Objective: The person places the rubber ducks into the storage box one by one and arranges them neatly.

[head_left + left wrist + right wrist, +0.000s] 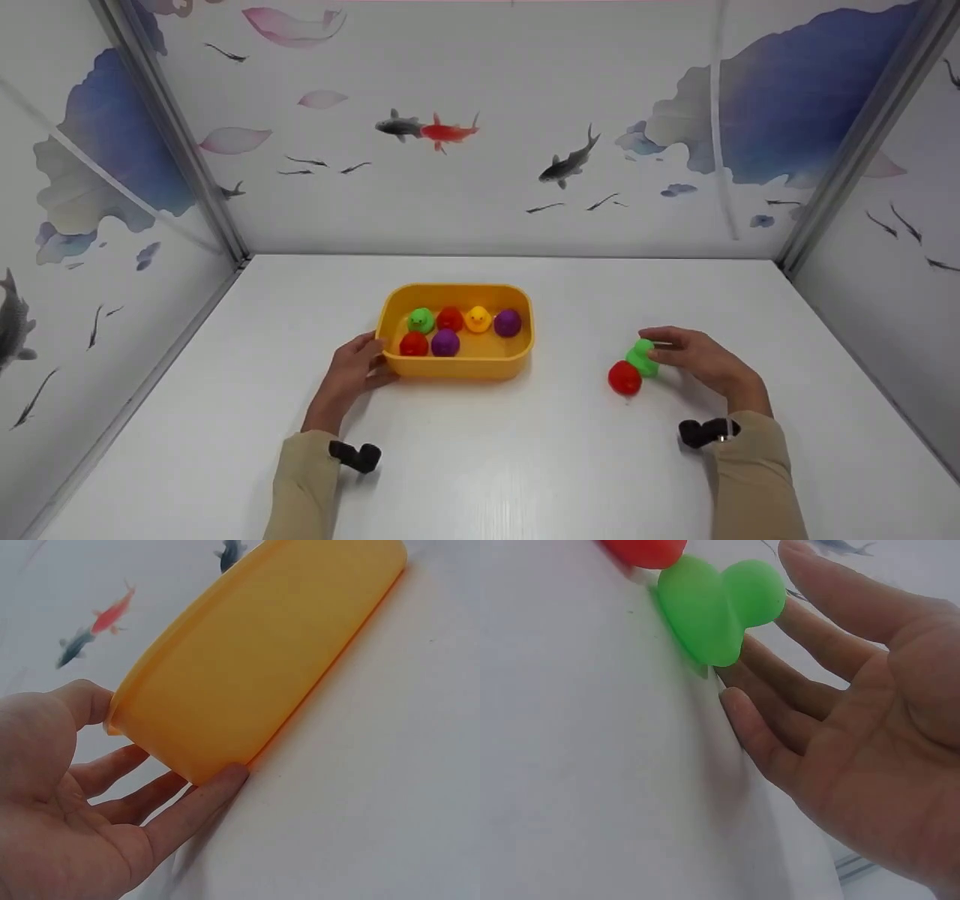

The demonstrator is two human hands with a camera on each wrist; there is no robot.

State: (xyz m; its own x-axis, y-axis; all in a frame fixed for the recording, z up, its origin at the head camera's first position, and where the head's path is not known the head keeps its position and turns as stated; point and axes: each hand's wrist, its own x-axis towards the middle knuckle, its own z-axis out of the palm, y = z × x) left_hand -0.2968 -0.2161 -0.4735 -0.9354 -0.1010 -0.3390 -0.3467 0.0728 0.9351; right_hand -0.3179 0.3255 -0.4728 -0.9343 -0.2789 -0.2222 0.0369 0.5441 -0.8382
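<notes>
A yellow plastic basin point(457, 367) stands on the table, holding small toy ducks in several colours, among them a yellow duck point(478, 319) and a green duck point(421, 321). My left hand point(352, 373) grips its left end; in the left wrist view the thumb is at the rim and the fingers point(199, 802) lie along the outer wall. To the right of the basin, a loose green duck point(705, 611) sits beside a red toy point(625, 378). Around the far right side of that green duck, my right hand point(701, 360) has thumb and fingers spread, without pinching it.
Inside the basin also lie red toys point(413, 344) and purple toys point(508, 322). White panels printed with fish enclose the white table point(510, 465) at the back and both sides. Each wrist wears a black camera point(705, 433).
</notes>
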